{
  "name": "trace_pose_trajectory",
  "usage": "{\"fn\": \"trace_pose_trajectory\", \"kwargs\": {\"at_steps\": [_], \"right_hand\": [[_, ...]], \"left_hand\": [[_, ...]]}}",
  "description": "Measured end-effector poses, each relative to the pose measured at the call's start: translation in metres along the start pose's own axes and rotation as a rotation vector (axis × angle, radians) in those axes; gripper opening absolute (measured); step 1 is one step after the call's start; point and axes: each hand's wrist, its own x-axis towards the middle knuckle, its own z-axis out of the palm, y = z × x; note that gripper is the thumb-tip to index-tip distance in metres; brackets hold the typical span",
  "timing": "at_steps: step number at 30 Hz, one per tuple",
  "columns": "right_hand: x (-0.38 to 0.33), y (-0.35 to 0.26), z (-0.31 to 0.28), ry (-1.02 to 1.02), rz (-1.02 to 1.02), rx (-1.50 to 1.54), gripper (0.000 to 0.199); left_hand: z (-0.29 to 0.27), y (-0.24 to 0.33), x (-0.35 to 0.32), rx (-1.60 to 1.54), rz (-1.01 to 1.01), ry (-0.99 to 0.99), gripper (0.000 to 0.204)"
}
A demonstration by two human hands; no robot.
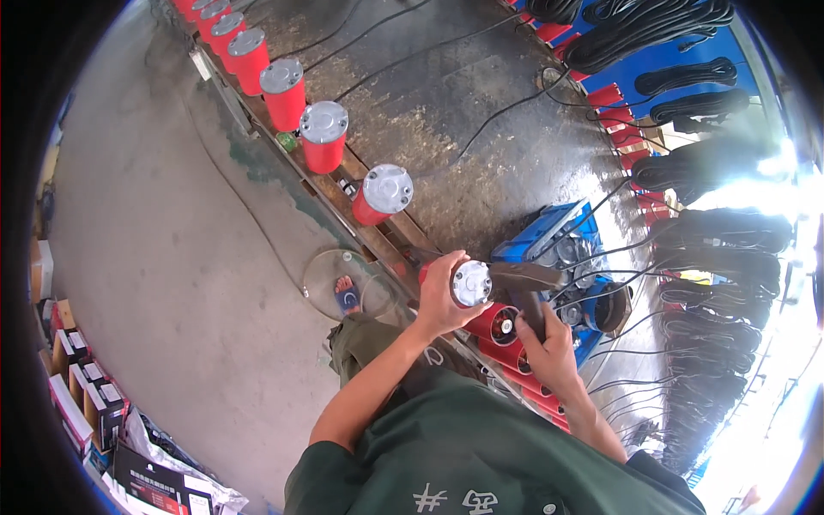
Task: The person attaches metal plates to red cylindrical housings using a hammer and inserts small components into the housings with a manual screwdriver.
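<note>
My left hand wraps round a red cylinder topped with a round silver end cap, its fingers and thumb about the cap's edge. In my right hand is the handle of a hammer. The dark hammer head is at the right edge of the cap; whether they touch I cannot tell. Just below the cap lies an uncapped red cylinder, its opening showing metal parts inside. More red cylinders follow it in a row, partly hidden by my right hand and shirt.
Several capped red cylinders line a low rail toward the upper left. A blue crate with dark round parts stands right of my hands. Black cable coils fill the right side; loose cables cross the floor. Boxes sit lower left.
</note>
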Motion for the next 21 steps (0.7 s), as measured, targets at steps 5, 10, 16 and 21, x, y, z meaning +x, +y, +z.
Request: {"fn": "trace_pose_trajectory", "kwargs": {"at_steps": [5, 10, 16, 21], "right_hand": [[0.007, 0.024, 0.051, -0.078, 0.140, -0.269, 0.029], [0.017, 0.045, 0.011, -0.209, 0.090, 0.133, 0.036], [-0.026, 0.079, -0.017, 0.049, 0.362, 0.849, 0.023], [-0.063, 0.163, -0.034, 0.436, 0.396, 0.781, 0.025]], "left_hand": [[-0.003, 0.000, 0.001, 0.010, -0.048, -0.072, 0.099], [-0.005, 0.009, 0.014, 0.024, -0.065, -0.185, 0.085], [-0.015, 0.037, 0.028, 0.217, -0.141, -0.341, 0.086], [-0.012, 0.045, 0.039, 0.325, -0.320, -0.399, 0.075]]}}
